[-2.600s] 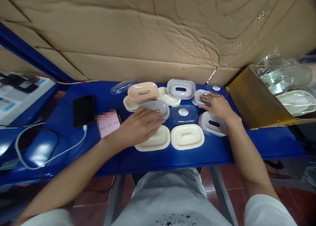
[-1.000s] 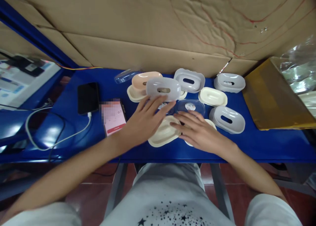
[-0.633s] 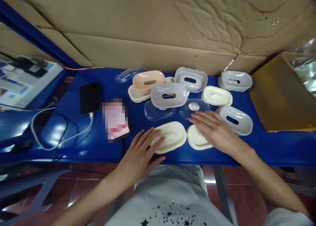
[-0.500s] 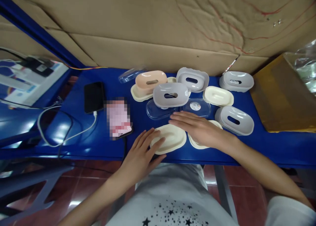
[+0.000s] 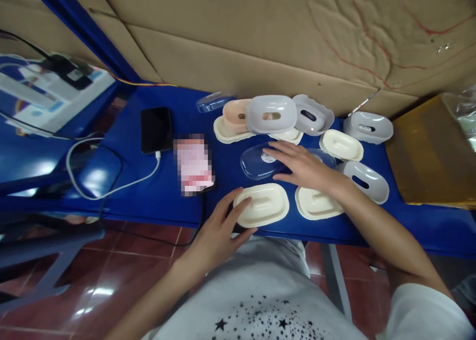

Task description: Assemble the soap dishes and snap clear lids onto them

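Note:
My left hand (image 5: 219, 226) has its fingers apart at the left end of a cream oval tray-like piece (image 5: 273, 203), with fingertips at its rim. My right hand (image 5: 303, 166) spreads over a clear plastic lid (image 5: 253, 164) bearing a round white label; fingertips reach the lid, though contact is hard to tell. Under the right forearm lies a second cream oval piece (image 5: 308, 208), partly hidden. Behind the lid, a light grey oval box with a slot (image 5: 273, 127) overlaps a peach box (image 5: 230, 113).
More grey slotted boxes (image 5: 368, 127) and a cream piece (image 5: 342, 145) sit to the right, beside a cardboard box (image 5: 427, 156). Leftward are a black phone (image 5: 156, 130) on a white cable (image 5: 115, 196), a phone with a blurred screen (image 5: 194, 164), and a power strip (image 5: 85, 94).
The view has shifted. My right hand has moved forward from the cream pieces to the clear lid. The front grey box sits farther back, over the peach one. My left hand stays by the cream piece.

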Action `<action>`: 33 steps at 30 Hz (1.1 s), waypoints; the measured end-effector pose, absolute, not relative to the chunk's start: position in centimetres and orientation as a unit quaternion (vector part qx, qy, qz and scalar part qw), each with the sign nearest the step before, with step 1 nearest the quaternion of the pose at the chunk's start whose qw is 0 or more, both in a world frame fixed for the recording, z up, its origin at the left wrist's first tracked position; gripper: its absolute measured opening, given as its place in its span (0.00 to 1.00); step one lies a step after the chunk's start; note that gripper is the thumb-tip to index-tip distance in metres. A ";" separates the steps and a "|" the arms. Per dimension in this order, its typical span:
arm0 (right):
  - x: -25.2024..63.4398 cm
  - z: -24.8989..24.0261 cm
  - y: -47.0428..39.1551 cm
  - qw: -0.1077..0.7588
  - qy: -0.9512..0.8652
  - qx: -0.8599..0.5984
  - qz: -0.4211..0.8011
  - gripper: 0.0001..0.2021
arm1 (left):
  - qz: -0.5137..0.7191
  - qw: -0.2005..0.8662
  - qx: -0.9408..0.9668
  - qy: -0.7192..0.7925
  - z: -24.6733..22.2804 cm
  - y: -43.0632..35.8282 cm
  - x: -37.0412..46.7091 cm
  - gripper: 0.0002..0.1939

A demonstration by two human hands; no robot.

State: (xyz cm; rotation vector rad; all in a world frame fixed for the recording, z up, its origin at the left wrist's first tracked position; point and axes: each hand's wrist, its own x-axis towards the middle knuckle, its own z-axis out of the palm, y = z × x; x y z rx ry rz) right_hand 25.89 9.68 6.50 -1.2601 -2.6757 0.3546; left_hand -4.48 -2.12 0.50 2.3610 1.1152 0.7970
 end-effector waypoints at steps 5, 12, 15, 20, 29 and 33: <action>27.2 7.9 9.5 0.146 -0.879 -0.432 0.141 0.30 | 0.303 0.261 0.794 0.459 0.4 -2.3 -3.8 0.45; 27.2 6.9 4.8 0.144 -0.900 -0.391 0.130 0.27 | 0.341 0.283 0.755 0.484 0.6 -1.1 -2.5 0.59; 26.5 5.9 3.3 0.155 -0.905 -0.376 0.126 0.26 | 0.323 0.288 0.770 0.469 1.0 -0.1 -2.5 0.56; 25.5 4.8 2.2 0.185 -0.910 -0.358 0.100 0.25 | 0.295 0.282 0.790 0.458 1.1 0.9 -2.9 0.50; 24.9 4.5 1.5 0.151 -0.915 -0.363 0.095 0.24 | 0.276 0.275 0.812 0.434 1.5 1.1 -4.0 0.40; 24.9 4.2 1.5 0.157 -0.914 -0.354 0.120 0.29 | 0.297 0.275 0.805 0.434 1.5 0.9 -3.8 0.40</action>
